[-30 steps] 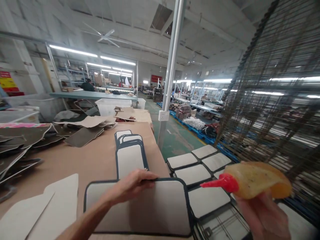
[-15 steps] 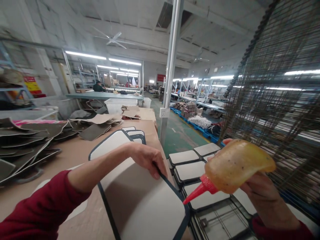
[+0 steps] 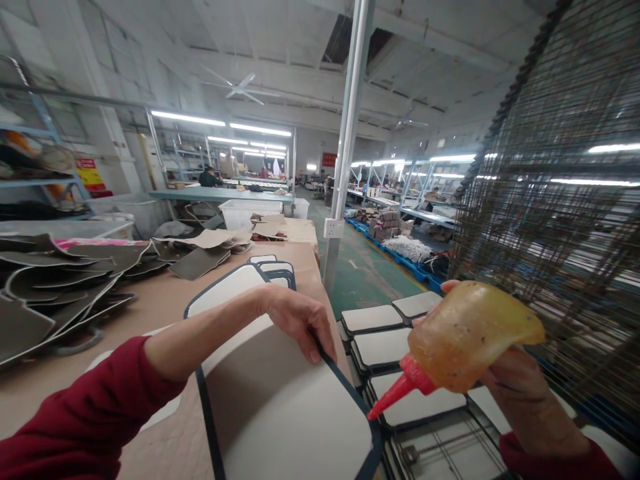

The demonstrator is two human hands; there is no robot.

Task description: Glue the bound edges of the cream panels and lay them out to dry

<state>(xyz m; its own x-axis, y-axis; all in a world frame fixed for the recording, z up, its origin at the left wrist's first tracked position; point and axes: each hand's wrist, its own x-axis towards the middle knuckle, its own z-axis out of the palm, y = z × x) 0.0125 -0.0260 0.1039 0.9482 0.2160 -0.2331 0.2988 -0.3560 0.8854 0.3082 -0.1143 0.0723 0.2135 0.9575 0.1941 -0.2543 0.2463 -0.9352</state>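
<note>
My left hand [image 3: 300, 320] pinches the dark edge of a large white panel [image 3: 300, 407] with rounded corners. The panel lies on the brown-covered table and bends upward under my fingers. In my right hand [image 3: 515, 373] is a yellowish squeeze bottle [image 3: 470, 333], tilted nose-down, its contents amber. Its red pointed nozzle [image 3: 400, 390] touches or nearly touches the panel's dark right border; I cannot tell which. The fingers behind the bottle are mostly hidden.
More dark-edged panels [image 3: 375, 319] lie in rows on a rack to the right. Grey-brown cut sheets [image 3: 65, 287] are heaped on the table [image 3: 165, 453] at left. A metal post [image 3: 345, 153] with a socket stands ahead. Wire mesh [image 3: 560, 153] rises at right.
The bottle's nozzle has moved slightly down along the panel's right border. My left hand keeps its pinch on the edge. The whole view has shifted a little.
</note>
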